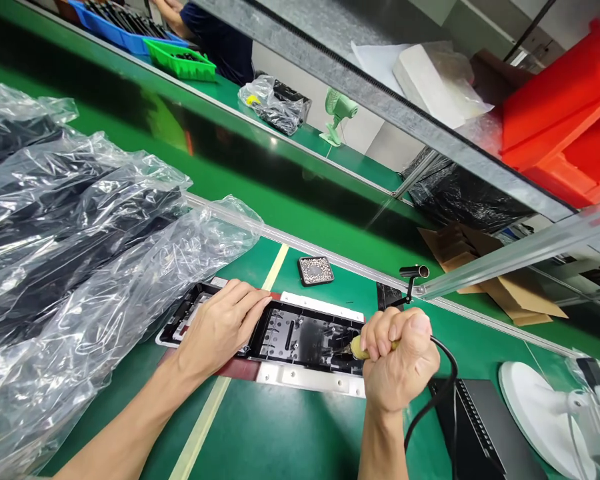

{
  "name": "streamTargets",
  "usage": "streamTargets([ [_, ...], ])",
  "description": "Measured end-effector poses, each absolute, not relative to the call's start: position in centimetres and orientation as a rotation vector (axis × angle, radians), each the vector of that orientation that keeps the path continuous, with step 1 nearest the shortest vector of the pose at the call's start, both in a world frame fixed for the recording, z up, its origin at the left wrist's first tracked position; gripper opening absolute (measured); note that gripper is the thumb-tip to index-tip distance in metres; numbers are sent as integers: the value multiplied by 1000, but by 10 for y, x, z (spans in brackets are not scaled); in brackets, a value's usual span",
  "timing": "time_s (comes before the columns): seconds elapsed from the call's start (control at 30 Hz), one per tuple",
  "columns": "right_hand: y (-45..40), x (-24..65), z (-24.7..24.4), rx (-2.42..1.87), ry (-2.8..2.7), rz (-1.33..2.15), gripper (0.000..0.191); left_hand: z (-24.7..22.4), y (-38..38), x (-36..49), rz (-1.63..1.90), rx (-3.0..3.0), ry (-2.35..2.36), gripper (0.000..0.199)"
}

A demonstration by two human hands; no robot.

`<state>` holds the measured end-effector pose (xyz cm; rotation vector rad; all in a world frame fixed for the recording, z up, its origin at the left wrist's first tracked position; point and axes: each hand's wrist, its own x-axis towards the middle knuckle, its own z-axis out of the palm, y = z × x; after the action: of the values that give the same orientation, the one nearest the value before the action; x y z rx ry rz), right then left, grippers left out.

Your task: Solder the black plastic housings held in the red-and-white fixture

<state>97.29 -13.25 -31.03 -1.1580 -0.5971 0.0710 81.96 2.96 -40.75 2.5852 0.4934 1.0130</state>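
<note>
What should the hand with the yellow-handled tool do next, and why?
Perhaps the right hand should push the yellow-handled tool gently, because its front end points into the black case, and the left hand rests on that case.

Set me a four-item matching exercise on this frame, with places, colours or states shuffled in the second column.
1. Left hand
2. Right hand
3. Small dark tray
4. Desk fan

A. Pale green
B. Wrapped around a yellow-handled tool
C. Full of small shiny pieces
D. On the left half of the black casing

Pairs: 1-D, 2-B, 3-C, 4-A
</note>
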Motion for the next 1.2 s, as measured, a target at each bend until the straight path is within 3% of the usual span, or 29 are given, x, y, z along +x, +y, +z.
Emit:
streamTargets([
  [0.27, -135, 969, -313, -1147, -596, 156, 43, -409, 32, 818, 1117, 2501, 430, 16],
  [0.47, -138, 972, -319, -1184, -619, 244, 43, -373, 10, 828, 997, 2262, 409, 13],
  [0.67, -139, 975, -315, -1289, -716, 126, 39, -332, -28, 869, 477, 1882, 302, 42],
  [0.9, -145, 982, -309, -1444, -851, -10, 38, -316, -51, 904, 444, 1816, 68, 68],
  [1.2, -149, 982, -311, -1597, -863, -48, 36, -318, -64, 924, 462, 1609, 125, 76],
])
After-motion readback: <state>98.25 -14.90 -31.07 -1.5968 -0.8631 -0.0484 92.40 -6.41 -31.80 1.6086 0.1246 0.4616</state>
